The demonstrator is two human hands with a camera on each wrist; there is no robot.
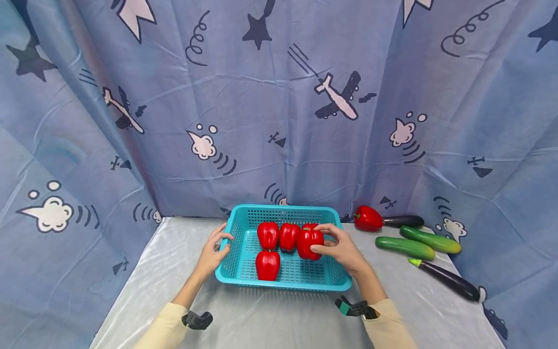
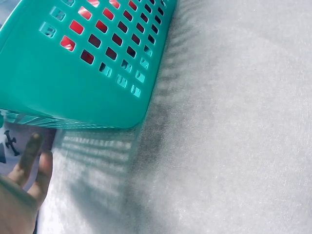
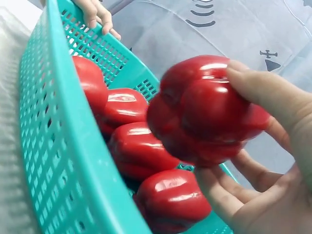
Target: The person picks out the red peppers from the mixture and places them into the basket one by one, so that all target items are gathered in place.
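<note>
A red bell pepper [image 1: 310,244] is held between the thumb and fingers of my right hand [image 1: 342,249], over the right part of a turquoise plastic basket [image 1: 283,284]. In the right wrist view, the gripped bell pepper [image 3: 204,109] is raised above the others, its lobed end toward the camera. Several more red bell peppers [image 1: 268,265] lie in the basket. My left hand [image 1: 212,252] is at the basket's left rim, fingertips right at the edge and thumb apart from the fingers. The left wrist view shows its fingers [image 2: 43,178] extended beside the basket wall.
Right of the basket lie another red bell pepper [image 1: 368,218], a dark eggplant [image 1: 403,221] behind it, two green cucumbers [image 1: 405,247] and a second eggplant [image 1: 449,279]. A patterned blue curtain [image 1: 261,121] surrounds the white-covered table [image 1: 183,252] at the back and sides.
</note>
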